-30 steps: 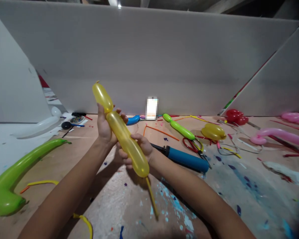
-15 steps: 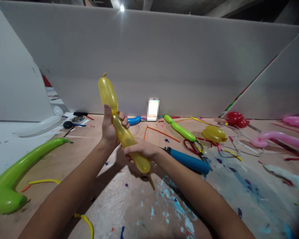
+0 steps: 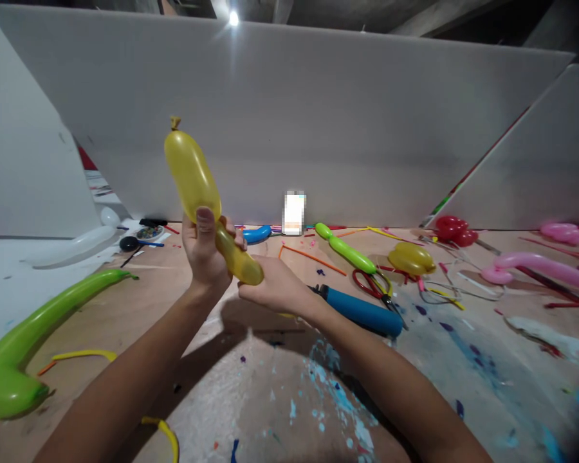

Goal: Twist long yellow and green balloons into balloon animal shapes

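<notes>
A yellow modelling balloon (image 3: 192, 170) tilts up and to the left above the table, its knotted end at the top. My left hand (image 3: 206, 247) is closed round it at the narrow twist, thumb on the near side. Below the twist a second section runs down to my right hand (image 3: 275, 283), whose fingers grip its lower end. The balloon's tail end is mostly hidden behind my right hand. Under my right forearm lies a blue balloon pump (image 3: 364, 310).
A long green balloon (image 3: 53, 328) lies at the left. Scissors (image 3: 374, 286), a light green balloon (image 3: 350, 253), a yellow balloon (image 3: 412, 258) and a red one (image 3: 456, 230) lie at the right. A lit phone (image 3: 293, 213) leans against the white panel (image 3: 318, 116).
The balloon's upper section has moved up and left and looks fatter. The lower section between my hands has become shorter, bending where my right hand holds it.
</notes>
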Demonstrator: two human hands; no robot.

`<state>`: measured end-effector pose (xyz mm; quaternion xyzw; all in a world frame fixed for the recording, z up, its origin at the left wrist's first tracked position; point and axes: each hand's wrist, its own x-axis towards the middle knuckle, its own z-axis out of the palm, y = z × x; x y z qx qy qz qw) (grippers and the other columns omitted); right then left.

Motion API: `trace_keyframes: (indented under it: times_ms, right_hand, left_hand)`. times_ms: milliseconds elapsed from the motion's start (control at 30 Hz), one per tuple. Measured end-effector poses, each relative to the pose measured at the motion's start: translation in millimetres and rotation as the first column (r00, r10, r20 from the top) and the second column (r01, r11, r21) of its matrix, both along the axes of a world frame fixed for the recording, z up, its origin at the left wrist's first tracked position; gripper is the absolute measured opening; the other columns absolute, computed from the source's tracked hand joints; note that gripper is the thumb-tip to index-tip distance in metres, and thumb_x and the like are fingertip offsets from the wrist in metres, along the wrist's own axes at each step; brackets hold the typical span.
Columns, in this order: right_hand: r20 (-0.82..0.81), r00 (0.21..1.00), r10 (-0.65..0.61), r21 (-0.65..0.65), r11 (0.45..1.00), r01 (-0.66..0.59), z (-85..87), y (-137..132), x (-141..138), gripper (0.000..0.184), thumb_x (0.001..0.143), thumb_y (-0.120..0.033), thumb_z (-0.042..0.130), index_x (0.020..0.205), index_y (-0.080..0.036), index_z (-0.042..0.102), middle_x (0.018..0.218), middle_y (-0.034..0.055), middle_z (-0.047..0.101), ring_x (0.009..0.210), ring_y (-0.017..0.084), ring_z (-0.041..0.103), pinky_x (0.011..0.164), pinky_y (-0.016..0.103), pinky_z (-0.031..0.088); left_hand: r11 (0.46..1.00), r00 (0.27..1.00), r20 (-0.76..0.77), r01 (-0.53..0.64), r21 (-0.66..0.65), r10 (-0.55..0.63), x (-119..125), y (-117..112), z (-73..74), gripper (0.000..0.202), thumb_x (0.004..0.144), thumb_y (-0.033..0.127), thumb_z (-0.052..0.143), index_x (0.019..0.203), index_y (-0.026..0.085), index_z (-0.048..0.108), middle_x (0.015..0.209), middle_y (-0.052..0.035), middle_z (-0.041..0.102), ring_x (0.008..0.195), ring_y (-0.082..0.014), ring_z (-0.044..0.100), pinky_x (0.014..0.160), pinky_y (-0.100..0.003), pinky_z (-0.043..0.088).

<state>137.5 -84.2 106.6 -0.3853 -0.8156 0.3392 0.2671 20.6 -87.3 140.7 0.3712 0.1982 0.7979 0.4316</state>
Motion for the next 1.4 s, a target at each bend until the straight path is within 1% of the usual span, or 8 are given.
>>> trace_keyframes:
  times_ms: [467, 900, 1033, 1133, 1167, 1233, 1333, 1400]
  right_hand:
    - [0.272, 0.926, -0.263, 0.315, 0.933, 0.172, -4.2, -6, -4, 0.024, 0.080, -0.041, 0.053, 0.094, -0.021, 0.053, 0.079, 0.0068, 0.066, 0.067, 0.021, 0.058, 0.057, 0.030, 0.034]
    - [0.225, 0.888, -0.401, 0.511, 0.824, 0.243, -6.1, -11, -9, 0.028, 0.084, -0.038, 0.053, 0.103, -0.017, 0.048, 0.098, 0.0127, 0.063, 0.087, 0.027, 0.059, 0.065, 0.034, 0.040]
    - [0.170, 0.924, -0.344, 0.382, 0.887, 0.260, -0.6, -10, -7, 0.029, 0.081, -0.037, 0.059, 0.101, -0.018, 0.050, 0.094, 0.0109, 0.063, 0.084, 0.025, 0.059, 0.069, 0.036, 0.042]
    - [0.015, 0.999, -0.033, -0.052, 0.998, 0.033, 8.4, -6, 1, 0.030, 0.075, -0.041, 0.067, 0.090, -0.019, 0.052, 0.080, 0.0036, 0.061, 0.071, 0.018, 0.058, 0.065, 0.032, 0.045]
    - [-0.099, 0.990, 0.101, -0.235, 0.964, -0.122, 10.7, -5, 4, 0.032, 0.073, -0.041, 0.069, 0.089, -0.019, 0.052, 0.077, 0.0017, 0.060, 0.068, 0.016, 0.058, 0.064, 0.030, 0.046]
    - [-0.368, 0.887, 0.280, -0.518, 0.731, -0.445, 12.0, -1, 9, 0.040, 0.071, -0.042, 0.071, 0.097, -0.018, 0.053, 0.078, 0.0001, 0.059, 0.065, 0.014, 0.059, 0.062, 0.028, 0.049]
    - [-0.648, 0.712, 0.270, -0.642, 0.310, -0.702, 1.3, 5, 9, 0.048, 0.079, -0.045, 0.060, 0.115, -0.017, 0.048, 0.083, 0.0017, 0.062, 0.063, 0.013, 0.062, 0.058, 0.028, 0.051]
    - [-0.723, 0.652, 0.227, -0.641, 0.131, -0.756, -13.0, 6, 2, 0.046, 0.087, -0.050, 0.044, 0.118, -0.015, 0.045, 0.079, 0.0036, 0.064, 0.058, 0.015, 0.063, 0.052, 0.029, 0.051]
  left_hand:
    - [1.000, 0.998, 0.057, -0.020, 0.000, 0.020, 2, -4, 0.2, 0.035, 0.072, 0.049, 0.073, 0.079, 0.025, 0.049, 0.057, 0.0078, 0.053, 0.042, -0.0081, 0.052, 0.042, -0.022, 0.036]
    - [0.993, 0.996, 0.031, -0.087, 0.075, 0.085, 5, -1, -6.4, 0.034, 0.069, 0.045, 0.077, 0.082, 0.027, 0.051, 0.060, 0.0073, 0.058, 0.046, -0.0095, 0.055, 0.045, -0.021, 0.041]
    - [0.996, 0.998, 0.053, -0.046, 0.075, 0.042, 3, -2, -4.2, 0.033, 0.069, 0.044, 0.077, 0.082, 0.028, 0.052, 0.060, 0.0068, 0.057, 0.047, -0.0097, 0.056, 0.045, -0.021, 0.040]
    - [0.997, 0.995, 0.066, 0.072, 0.040, -0.075, -3, -4, 5.0, 0.034, 0.071, 0.051, 0.074, 0.078, 0.025, 0.053, 0.057, 0.0057, 0.053, 0.045, -0.0100, 0.053, 0.044, -0.022, 0.041]
    - [0.995, 0.992, 0.075, 0.102, 0.015, -0.103, -6, -5, 9.3, 0.035, 0.073, 0.055, 0.070, 0.076, 0.024, 0.053, 0.056, 0.0051, 0.051, 0.045, -0.0100, 0.052, 0.044, -0.022, 0.041]
    - [0.991, 0.986, 0.104, 0.131, -0.025, -0.128, -13, -6, 18.2, 0.038, 0.078, 0.061, 0.061, 0.076, 0.024, 0.055, 0.055, 0.0041, 0.049, 0.044, -0.0098, 0.050, 0.045, -0.023, 0.043]
    - [0.991, 0.984, 0.132, 0.129, -0.029, -0.124, -25, -6, 27.3, 0.041, 0.080, 0.066, 0.053, 0.079, 0.025, 0.059, 0.056, 0.0033, 0.048, 0.045, -0.0094, 0.049, 0.046, -0.022, 0.044]
    - [0.989, 0.980, 0.143, 0.143, -0.020, -0.139, -31, -3, 28.6, 0.042, 0.080, 0.067, 0.052, 0.080, 0.026, 0.060, 0.056, 0.0033, 0.048, 0.045, -0.0088, 0.049, 0.046, -0.022, 0.043]
